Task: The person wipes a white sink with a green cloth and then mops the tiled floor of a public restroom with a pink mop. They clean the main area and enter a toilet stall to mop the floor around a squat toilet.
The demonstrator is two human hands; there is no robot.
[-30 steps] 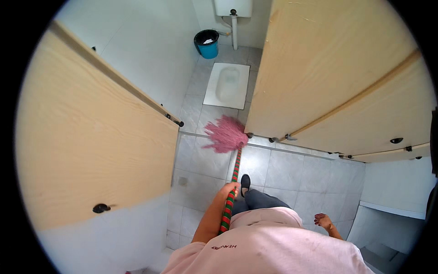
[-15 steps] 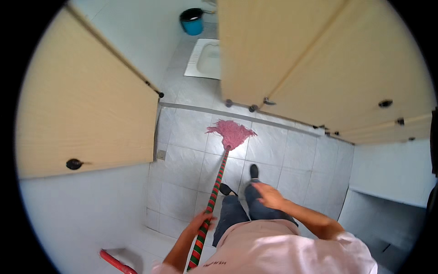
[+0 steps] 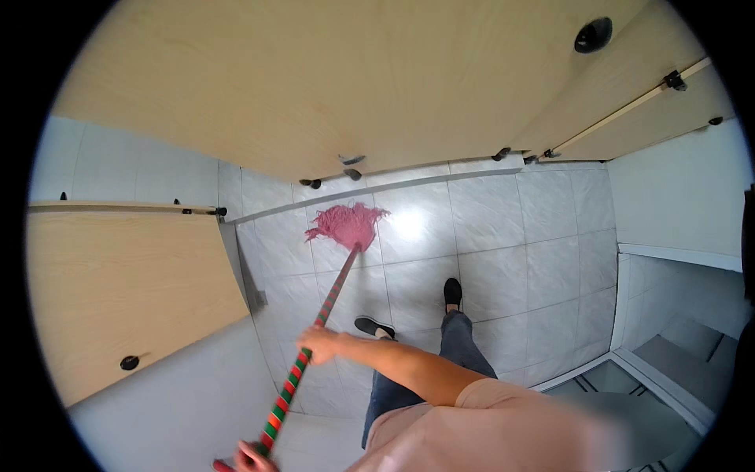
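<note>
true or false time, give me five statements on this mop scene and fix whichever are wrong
1. The handle has red and green bands. True.
2. The right hand is wrapped around the handle. True.
3. The left hand is nearer the mop head than the right hand is. False: the right hand is nearer; the left hand is at the handle's far end, by the picture's lower edge.
4. The shoes are white all over. False: their uppers are black.
5. The mop head is blue and hangs on a wall. False: it is pink and lies on the tiled floor.
</note>
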